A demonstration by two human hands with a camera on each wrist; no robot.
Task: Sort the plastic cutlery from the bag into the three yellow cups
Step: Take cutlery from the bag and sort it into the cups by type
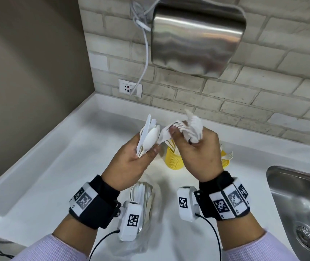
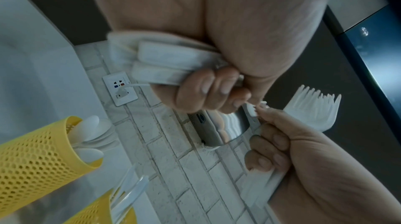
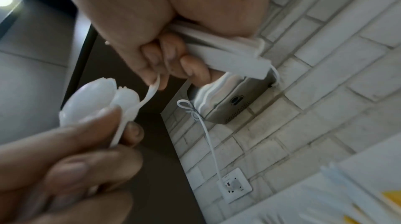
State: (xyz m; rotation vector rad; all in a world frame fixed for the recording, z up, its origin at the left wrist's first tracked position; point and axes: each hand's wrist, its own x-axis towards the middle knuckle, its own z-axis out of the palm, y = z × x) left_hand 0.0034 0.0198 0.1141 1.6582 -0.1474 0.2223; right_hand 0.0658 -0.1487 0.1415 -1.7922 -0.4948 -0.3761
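L hand (image 1: 131, 159) fingers clasp white plastic spoons+knives bundle (image 1: 149, 135) | R hand (image 1: 197, 157) fingers clasp white plastic forks (image 1: 192, 127) | yellow perforated cup (image 1: 174, 159) half-hidden behind hands | clear plastic bag (image 1: 144, 208) blurred under wrists

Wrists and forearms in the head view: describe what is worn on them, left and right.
Each wrist has a wide black strap: left strap, right strap. Both carry white blocks printed with black square-pattern markers. A white camera box with its own marker hangs inside each wrist, the left box and right box, each trailing a thin black cable. Pale lilac sleeves cover the forearms.
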